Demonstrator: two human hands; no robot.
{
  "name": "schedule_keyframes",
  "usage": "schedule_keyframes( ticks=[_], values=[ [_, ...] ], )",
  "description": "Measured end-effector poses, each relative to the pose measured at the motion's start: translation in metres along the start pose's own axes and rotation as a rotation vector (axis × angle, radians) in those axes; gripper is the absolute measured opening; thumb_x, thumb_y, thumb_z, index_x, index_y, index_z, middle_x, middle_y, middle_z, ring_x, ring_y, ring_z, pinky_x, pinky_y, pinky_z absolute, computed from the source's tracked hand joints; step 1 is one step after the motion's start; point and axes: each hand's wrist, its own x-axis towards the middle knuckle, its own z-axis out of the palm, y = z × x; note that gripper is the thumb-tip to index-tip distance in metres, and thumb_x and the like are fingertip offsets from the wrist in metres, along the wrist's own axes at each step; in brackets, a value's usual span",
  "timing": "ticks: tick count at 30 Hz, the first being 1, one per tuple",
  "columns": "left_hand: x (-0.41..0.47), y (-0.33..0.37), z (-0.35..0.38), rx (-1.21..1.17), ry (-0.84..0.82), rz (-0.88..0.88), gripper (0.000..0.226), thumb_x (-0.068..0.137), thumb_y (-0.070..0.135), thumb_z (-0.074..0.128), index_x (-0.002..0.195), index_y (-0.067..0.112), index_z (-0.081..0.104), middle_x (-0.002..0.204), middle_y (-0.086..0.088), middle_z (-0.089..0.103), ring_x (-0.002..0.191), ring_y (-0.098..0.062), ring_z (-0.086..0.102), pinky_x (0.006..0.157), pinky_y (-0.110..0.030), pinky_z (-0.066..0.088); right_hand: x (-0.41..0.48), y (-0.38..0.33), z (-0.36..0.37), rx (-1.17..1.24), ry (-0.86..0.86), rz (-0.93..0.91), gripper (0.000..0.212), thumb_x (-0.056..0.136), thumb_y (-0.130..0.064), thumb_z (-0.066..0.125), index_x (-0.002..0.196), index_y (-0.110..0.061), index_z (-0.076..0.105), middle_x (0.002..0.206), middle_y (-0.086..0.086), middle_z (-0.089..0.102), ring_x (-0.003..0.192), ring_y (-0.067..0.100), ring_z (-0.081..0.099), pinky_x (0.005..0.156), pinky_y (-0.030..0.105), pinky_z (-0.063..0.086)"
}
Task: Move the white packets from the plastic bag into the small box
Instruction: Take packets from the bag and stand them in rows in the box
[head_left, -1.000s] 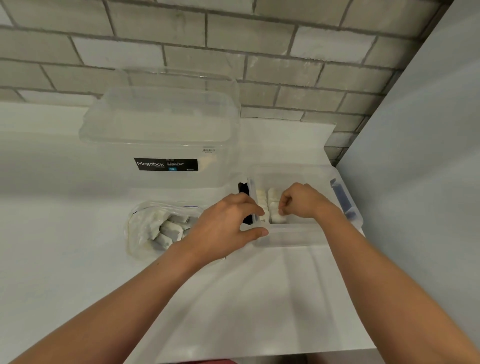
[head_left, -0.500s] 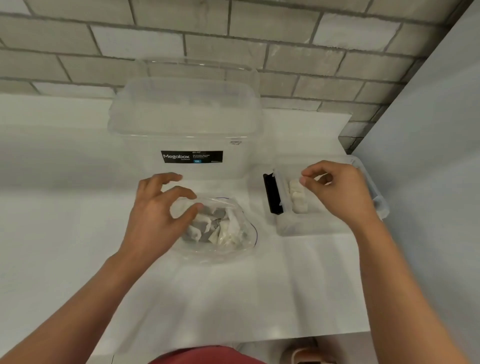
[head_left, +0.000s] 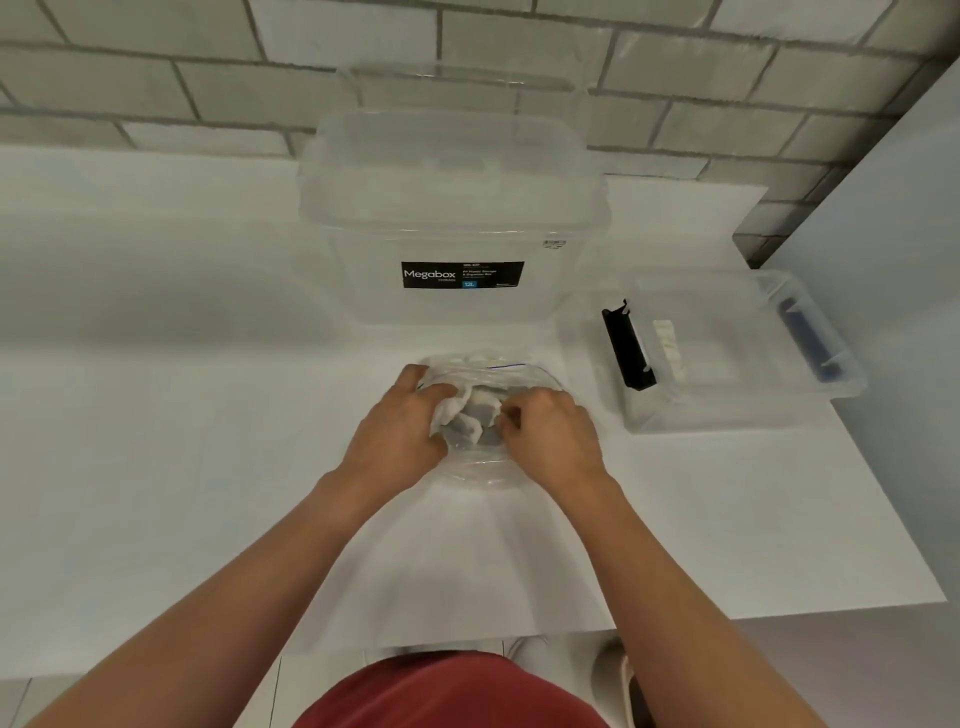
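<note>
Gripped at its edge by our left hand (head_left: 400, 434), the plastic bag (head_left: 480, 470) lies on the table; our right hand (head_left: 553, 441) pinches white packets (head_left: 457, 413) inside it, small box (head_left: 727, 415) near on the right

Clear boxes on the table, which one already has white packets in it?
The small box at the right, with the black latch: a row of white packets lies inside by that latch. The large box labelled Megabox, behind the plastic bag, shows none.

Bare table (head_left: 675, 519) runs from plastic bag (head_left: 480, 467) to small box (head_left: 727, 413); tub (head_left: 452, 208) stands behind.
</note>
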Motion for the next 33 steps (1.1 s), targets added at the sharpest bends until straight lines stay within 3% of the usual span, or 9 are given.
schedule_keyframes(
  ticks=[6,9,12,15,17,20,22,27,33],
  values=[
    [-0.002,-0.001,-0.005,0.096,0.103,0.152,0.056,0.073,0.012,0.073,0.125,0.031,0.063,0.144,-0.002,0.039,0.122,-0.027,0.043,0.078,-0.041,0.058,0.004,-0.016,0.007,-0.003,0.061,0.147,0.014,0.09,-0.032,0.061,0.081,-0.021,0.065,0.085,-0.002,0.067,0.08,0.027,0.065,0.061,0.029,0.041],
    [-0.006,0.007,-0.011,0.266,0.312,0.409,0.038,0.073,0.014,0.08,0.108,0.027,0.073,0.136,-0.006,0.055,0.111,-0.028,0.044,0.07,-0.035,0.054,0.0,-0.02,0.006,0.048,0.077,0.163,0.013,0.089,-0.031,0.06,0.082,-0.023,0.067,0.083,-0.003,0.069,0.079,0.028,0.065,0.06,0.03,0.043],
    [-0.001,0.011,-0.013,0.317,0.425,0.626,0.03,0.079,0.009,0.074,0.104,0.025,0.075,0.124,-0.004,0.064,0.101,-0.024,0.047,0.073,-0.033,0.049,-0.008,-0.02,-0.002,0.06,0.117,0.12,0.015,0.092,-0.026,0.057,0.097,-0.025,0.071,0.089,-0.002,0.074,0.083,0.029,0.067,0.068,0.033,0.05],
    [0.006,0.012,-0.018,0.289,0.404,0.773,0.029,0.086,0.009,0.057,0.105,0.021,0.075,0.118,-0.001,0.067,0.1,-0.021,0.049,0.071,-0.031,0.048,-0.023,-0.015,-0.01,0.036,0.211,0.052,0.012,0.093,-0.022,0.061,0.101,-0.024,0.07,0.089,-0.003,0.074,0.081,0.027,0.069,0.071,0.037,0.055],
    [0.011,0.012,-0.02,0.31,0.267,0.846,0.031,0.087,0.011,0.049,0.101,0.021,0.075,0.11,0.003,0.068,0.096,-0.018,0.053,0.063,-0.029,0.047,-0.031,-0.009,-0.015,0.01,0.274,0.032,0.011,0.093,-0.021,0.064,0.1,-0.024,0.071,0.088,-0.004,0.072,0.078,0.026,0.067,0.066,0.039,0.055],
    [0.022,0.015,-0.02,0.41,-0.081,0.702,0.029,0.088,0.012,0.056,0.105,0.03,0.071,0.108,0.011,0.063,0.099,-0.018,0.06,0.061,-0.03,0.049,-0.037,0.0,-0.019,0.04,0.358,0.032,0.013,0.093,-0.014,0.066,0.1,-0.021,0.075,0.084,0.001,0.068,0.071,0.028,0.064,0.06,0.04,0.052],
    [0.031,0.019,-0.018,0.464,-0.212,0.615,0.026,0.088,0.016,0.06,0.104,0.034,0.069,0.108,0.012,0.062,0.101,-0.017,0.059,0.059,-0.028,0.039,-0.038,0.003,-0.02,0.089,0.389,0.036,0.018,0.093,-0.009,0.066,0.103,-0.019,0.077,0.087,0.003,0.069,0.072,0.029,0.066,0.061,0.04,0.053],
    [0.049,0.019,-0.008,0.543,-0.288,0.594,0.018,0.085,0.019,0.059,0.093,0.032,0.069,0.083,0.007,0.062,0.082,-0.02,0.061,0.048,-0.023,0.018,-0.045,0.004,-0.021,0.14,0.371,0.071,0.027,0.092,-0.004,0.063,0.113,-0.016,0.074,0.096,0.006,0.07,0.084,0.03,0.068,0.071,0.043,0.056],
    [0.05,0.021,-0.018,0.42,-0.245,0.497,0.018,0.086,0.02,0.056,0.088,0.031,0.07,0.087,0.009,0.064,0.082,-0.018,0.061,0.053,-0.026,0.034,-0.048,0.01,-0.032,0.148,0.413,0.013,0.016,0.093,-0.007,0.065,0.099,-0.017,0.075,0.088,0.001,0.07,0.075,0.023,0.066,0.065,0.04,0.055]
  ],
)
